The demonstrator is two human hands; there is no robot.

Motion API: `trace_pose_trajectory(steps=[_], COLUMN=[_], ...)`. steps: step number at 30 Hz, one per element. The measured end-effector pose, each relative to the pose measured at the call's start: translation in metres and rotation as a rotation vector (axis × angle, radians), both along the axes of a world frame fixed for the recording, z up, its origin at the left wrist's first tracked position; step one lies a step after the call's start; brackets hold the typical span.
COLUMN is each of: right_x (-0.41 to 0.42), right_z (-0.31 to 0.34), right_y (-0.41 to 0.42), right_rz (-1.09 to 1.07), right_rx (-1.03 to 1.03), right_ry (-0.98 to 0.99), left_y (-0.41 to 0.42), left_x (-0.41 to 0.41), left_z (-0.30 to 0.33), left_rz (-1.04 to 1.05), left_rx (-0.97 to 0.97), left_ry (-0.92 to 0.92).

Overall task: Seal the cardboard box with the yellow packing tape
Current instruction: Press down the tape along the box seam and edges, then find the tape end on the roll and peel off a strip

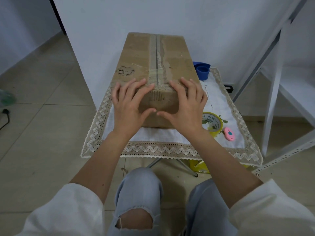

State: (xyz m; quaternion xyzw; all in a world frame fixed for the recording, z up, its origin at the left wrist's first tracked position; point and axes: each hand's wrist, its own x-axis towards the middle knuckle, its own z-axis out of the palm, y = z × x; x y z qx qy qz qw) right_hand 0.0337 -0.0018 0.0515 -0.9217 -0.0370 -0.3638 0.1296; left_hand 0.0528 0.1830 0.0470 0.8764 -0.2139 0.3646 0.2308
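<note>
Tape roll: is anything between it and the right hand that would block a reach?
Nothing visible. The tape roll lies on the cloth just right of the right hand, which rests on the box; a pink cutter sits beyond the roll.

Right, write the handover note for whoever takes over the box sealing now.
Left hand and right hand: both spread open on the near end of the cardboard box, fingers over the top edge, holding nothing.
Box lies on the lace-edged cloth, flaps closed; the centre seam shows only old tape residue.
Yellow packing tape and pink cutter lie to the right of the box, untouched.
Done: flaps shut. Left: pick up the tape, tape the seam, cut.
</note>
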Motion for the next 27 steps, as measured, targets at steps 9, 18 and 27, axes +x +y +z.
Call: trace_pose_trajectory(steps=[9,18,27], right_x=[-0.008,-0.044,-0.031], right_z=[0.000,-0.038,-0.054], right_y=[-0.011,-0.094,-0.169], right_rz=[0.044,-0.122,-0.290], right_rx=[-0.041,0.322,0.539], right_ry=[0.013,-0.145,0.237], left_y=[-0.019,-0.116,-0.193], left_x=[-0.015,-0.050,-0.039], left_z=[0.006,-0.018,-0.056], left_rz=[0.039,-0.367,-0.382], left_rx=[-0.045,-0.241,0.103], left_ry=[0.062,-0.121,0.345])
